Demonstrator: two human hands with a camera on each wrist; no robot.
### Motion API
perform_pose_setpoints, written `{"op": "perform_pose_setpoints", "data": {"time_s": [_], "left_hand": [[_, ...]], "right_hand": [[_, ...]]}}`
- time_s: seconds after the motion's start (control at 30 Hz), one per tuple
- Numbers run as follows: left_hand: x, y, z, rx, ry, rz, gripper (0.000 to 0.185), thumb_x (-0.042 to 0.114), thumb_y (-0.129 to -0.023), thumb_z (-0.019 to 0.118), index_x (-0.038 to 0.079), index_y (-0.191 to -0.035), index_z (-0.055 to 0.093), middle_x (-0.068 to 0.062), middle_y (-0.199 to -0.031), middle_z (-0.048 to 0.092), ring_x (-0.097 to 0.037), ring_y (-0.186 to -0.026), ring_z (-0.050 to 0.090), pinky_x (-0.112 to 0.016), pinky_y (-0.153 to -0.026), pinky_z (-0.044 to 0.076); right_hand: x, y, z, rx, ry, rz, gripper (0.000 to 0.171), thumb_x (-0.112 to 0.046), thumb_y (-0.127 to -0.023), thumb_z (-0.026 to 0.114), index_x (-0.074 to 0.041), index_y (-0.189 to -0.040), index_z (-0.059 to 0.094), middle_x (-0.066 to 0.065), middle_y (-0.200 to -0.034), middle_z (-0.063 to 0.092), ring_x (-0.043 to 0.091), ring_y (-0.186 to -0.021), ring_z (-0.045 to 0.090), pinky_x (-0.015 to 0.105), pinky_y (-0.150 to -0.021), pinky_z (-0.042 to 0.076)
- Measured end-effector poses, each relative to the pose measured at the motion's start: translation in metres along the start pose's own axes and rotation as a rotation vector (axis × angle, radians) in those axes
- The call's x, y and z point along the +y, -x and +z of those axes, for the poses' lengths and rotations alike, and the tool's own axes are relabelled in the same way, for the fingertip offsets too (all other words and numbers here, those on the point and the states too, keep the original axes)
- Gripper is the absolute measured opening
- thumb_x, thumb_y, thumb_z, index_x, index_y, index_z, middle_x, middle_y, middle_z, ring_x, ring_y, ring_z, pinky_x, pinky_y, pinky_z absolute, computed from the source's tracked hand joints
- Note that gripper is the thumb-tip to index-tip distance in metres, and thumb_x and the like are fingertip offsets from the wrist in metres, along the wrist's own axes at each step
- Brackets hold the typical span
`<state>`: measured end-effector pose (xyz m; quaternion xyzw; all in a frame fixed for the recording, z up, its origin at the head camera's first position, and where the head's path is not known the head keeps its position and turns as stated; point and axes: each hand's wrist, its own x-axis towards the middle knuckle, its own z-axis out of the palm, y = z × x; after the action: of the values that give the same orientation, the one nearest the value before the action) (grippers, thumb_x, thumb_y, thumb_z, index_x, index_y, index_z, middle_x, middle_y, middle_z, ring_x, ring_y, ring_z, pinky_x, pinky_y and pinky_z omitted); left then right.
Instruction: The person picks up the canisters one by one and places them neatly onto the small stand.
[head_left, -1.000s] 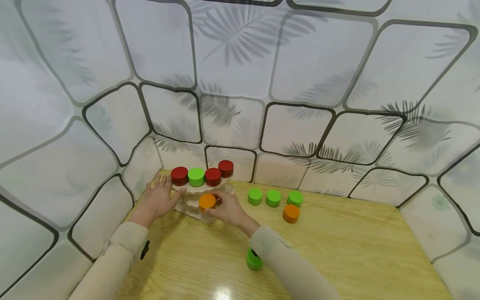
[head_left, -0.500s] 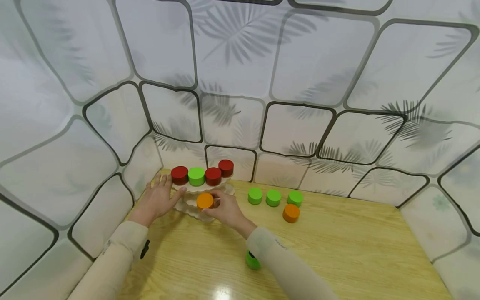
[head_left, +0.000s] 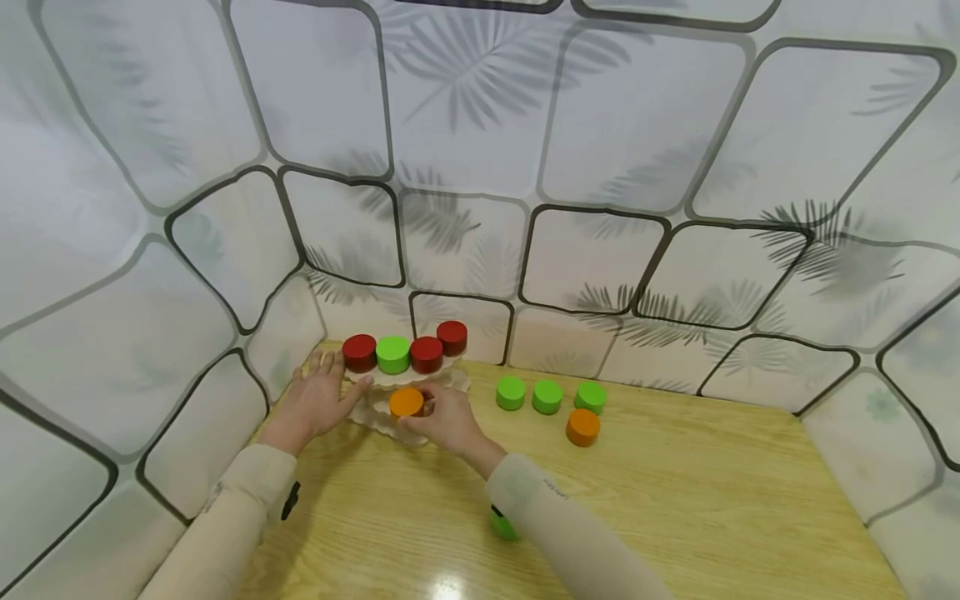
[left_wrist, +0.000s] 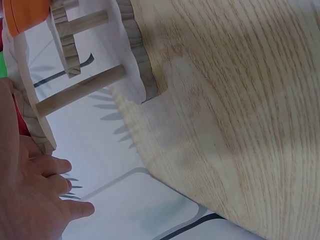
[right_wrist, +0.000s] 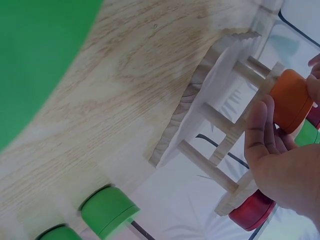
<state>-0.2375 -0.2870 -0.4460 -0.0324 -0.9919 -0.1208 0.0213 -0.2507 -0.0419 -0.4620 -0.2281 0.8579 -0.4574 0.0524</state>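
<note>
My right hand pinches a short orange cylinder between thumb and fingers. The cylinder is close at the middle tier of a tiered wooden stand with scalloped edges and dowel posts. In the right wrist view a thin seam runs around the orange cylinder. Flat and spread, my left hand rests at the left end of the stand's top tier. Red cylinders and one light green cylinder stand along that tier. The right hand hides part of the lower tiers.
Right of the stand, several green cylinders and another orange cylinder sit on the wood-grain table. A nearer green cylinder is partly covered by the right sleeve. Patterned walls close in the back and left.
My right hand has slid a little to the left with the orange cylinder, further over the middle tier. The left hand has stayed in place.
</note>
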Motion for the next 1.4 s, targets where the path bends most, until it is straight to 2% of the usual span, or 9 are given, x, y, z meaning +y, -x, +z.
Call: {"op": "perform_pose_setpoints", "data": {"time_s": [0.23,0.47,0.67,0.87,1.13,1.4], "left_hand": [[-0.001,0.001,0.001,0.012,-0.001,0.004,0.088,0.058,-0.111,0.037,-0.017,-0.155,0.036,-0.04,-0.162,0.033,-0.059,-0.155,0.021,-0.079,-0.119,0.023],[-0.002,0.0,0.001,0.018,0.002,0.009,0.089,0.06,-0.11,0.036,-0.016,-0.155,0.037,-0.039,-0.162,0.034,-0.059,-0.155,0.021,-0.079,-0.119,0.024],[-0.002,0.0,0.0,0.015,0.004,0.008,0.089,0.06,-0.11,0.036,-0.016,-0.156,0.036,-0.04,-0.162,0.033,-0.06,-0.155,0.021,-0.079,-0.118,0.024],[-0.001,0.0,-0.001,0.01,0.008,0.008,0.089,0.06,-0.11,0.036,-0.017,-0.156,0.035,-0.04,-0.162,0.033,-0.06,-0.155,0.02,-0.079,-0.119,0.022],[0.0,0.0,-0.001,0.008,0.01,0.004,0.088,0.059,-0.111,0.036,-0.017,-0.156,0.033,-0.04,-0.162,0.032,-0.06,-0.155,0.019,-0.078,-0.12,0.022],[0.0,0.002,-0.001,0.004,0.016,0.006,0.088,0.059,-0.111,0.036,-0.017,-0.156,0.034,-0.04,-0.163,0.031,-0.06,-0.155,0.019,-0.079,-0.12,0.022]], "right_hand": [[-0.003,0.001,0.004,0.022,-0.008,0.024,0.056,-0.022,-0.087,0.089,-0.005,-0.137,0.069,0.011,-0.123,0.076,0.019,-0.095,0.07,0.025,-0.082,0.059],[-0.004,0.001,0.005,0.012,-0.032,0.03,0.052,-0.013,-0.091,0.083,-0.004,-0.139,0.067,0.015,-0.127,0.074,0.028,-0.102,0.074,0.03,-0.085,0.062],[-0.001,-0.001,0.009,0.033,-0.026,-0.001,0.044,-0.006,-0.092,0.078,0.0,-0.135,0.069,0.015,-0.12,0.075,0.026,-0.1,0.075,0.027,-0.085,0.062],[0.001,-0.003,0.013,0.059,0.007,-0.023,0.037,-0.011,-0.093,0.081,-0.003,-0.129,0.074,0.011,-0.114,0.079,0.018,-0.095,0.074,0.021,-0.081,0.06],[0.0,-0.005,0.019,0.091,0.009,-0.002,0.037,-0.018,-0.094,0.082,-0.005,-0.128,0.076,0.009,-0.113,0.081,0.014,-0.093,0.074,0.022,-0.08,0.061],[-0.002,-0.009,0.024,0.141,0.104,-0.024,0.025,-0.024,-0.093,0.084,-0.007,-0.111,0.082,0.004,-0.096,0.081,0.005,-0.079,0.064,0.017,-0.072,0.054]]}}
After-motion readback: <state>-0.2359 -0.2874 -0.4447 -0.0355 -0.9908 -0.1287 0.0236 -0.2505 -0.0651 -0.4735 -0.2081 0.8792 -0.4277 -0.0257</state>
